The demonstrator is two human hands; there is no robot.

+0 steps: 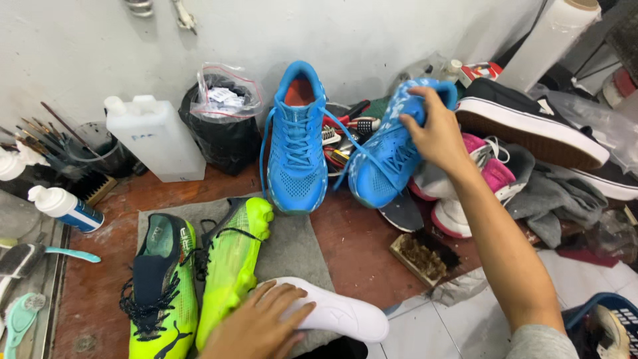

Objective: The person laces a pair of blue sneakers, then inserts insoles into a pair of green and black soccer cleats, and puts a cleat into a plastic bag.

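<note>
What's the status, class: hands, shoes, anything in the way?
Right hand grips the tilted blue shoe. Left hand rests on the white insole. Second blue shoe leans on the wall. Shoe pile crowds the right.

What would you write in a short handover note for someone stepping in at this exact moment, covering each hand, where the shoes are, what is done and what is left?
Left hand: flat on the white insole, at the front edge of the grey mat.
Right hand: gripping the heel of one blue shoe, tilted against the shoe pile.
Other blue shoe: leaning against the wall.
Two neon green boots: lying on the mat, laced.
Done: blue pair at the back.
Left: the insole is outside any shoe.
</note>
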